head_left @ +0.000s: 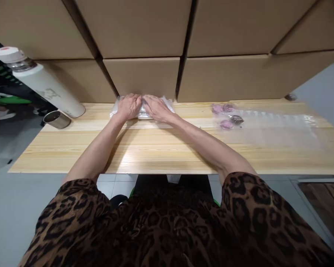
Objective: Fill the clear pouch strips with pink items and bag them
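Observation:
Both hands lie flat on a clear plastic bag [143, 114] near the back of the wooden table, against the cardboard boxes. My left hand [130, 105] covers the bag's left part, palm down with the fingers stretched forward. On its right part rests my right hand [156, 107], also palm down, fingers extended toward the left hand. The two hands nearly meet at the bag's middle. What the bag contains is mostly hidden beneath them.
Large cardboard boxes [144, 76] are stacked along the back of the table [161, 148]. A white thermos [51, 89] and a metal cup [57, 119] stand at the left. Clear plastic sheeting [272, 128] with pink round pieces [226, 124] lies at the right.

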The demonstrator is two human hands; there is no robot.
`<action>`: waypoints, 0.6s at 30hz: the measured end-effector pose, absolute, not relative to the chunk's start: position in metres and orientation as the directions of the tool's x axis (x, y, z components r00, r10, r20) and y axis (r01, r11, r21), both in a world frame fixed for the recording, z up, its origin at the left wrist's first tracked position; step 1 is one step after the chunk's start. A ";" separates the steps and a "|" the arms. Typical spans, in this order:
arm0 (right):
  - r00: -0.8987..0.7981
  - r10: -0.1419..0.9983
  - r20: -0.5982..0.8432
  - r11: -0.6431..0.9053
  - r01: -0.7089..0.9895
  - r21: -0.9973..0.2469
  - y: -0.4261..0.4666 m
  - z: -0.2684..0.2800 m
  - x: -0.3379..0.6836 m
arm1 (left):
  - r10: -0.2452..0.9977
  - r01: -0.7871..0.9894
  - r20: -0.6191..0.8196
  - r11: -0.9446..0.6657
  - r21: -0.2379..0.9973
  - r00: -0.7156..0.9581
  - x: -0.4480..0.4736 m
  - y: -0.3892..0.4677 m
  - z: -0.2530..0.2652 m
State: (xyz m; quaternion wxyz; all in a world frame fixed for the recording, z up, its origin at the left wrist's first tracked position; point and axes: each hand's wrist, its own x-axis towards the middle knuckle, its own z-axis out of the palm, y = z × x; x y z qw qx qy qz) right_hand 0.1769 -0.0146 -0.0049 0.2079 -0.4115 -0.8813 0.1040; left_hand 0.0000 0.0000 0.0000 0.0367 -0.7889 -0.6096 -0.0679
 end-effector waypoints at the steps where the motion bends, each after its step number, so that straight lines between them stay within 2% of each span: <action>1: -0.585 0.755 0.296 0.656 0.673 -0.343 -0.024 -0.005 0.187 | 0.963 0.975 0.153 -0.224 0.006 0.221 0.002 -0.002 0.002; 4: -0.598 0.723 0.346 0.690 0.647 -0.323 -0.055 -0.014 0.235 | 0.970 0.989 0.194 -0.147 -0.029 0.150 0.005 -0.009 0.005; 7: -0.525 0.737 0.425 0.668 0.662 -0.340 -0.078 -0.031 0.310 | 0.951 0.983 0.252 -0.174 -0.049 0.181 0.006 -0.013 0.006; 10: -0.328 0.840 0.433 0.490 0.802 -0.343 -0.090 -0.041 0.395 | 0.920 0.980 0.341 -0.199 -0.023 0.195 0.007 -0.016 0.007; 13: -0.157 0.908 0.388 0.302 0.888 -0.347 -0.096 -0.044 0.463 | 0.876 0.974 0.455 -0.217 0.072 0.161 0.010 -0.018 0.007; 18: 0.086 0.983 0.160 -0.020 0.926 -0.378 -0.103 -0.047 0.493 | 0.845 0.944 0.502 -0.295 0.146 0.186 0.021 -0.022 -0.002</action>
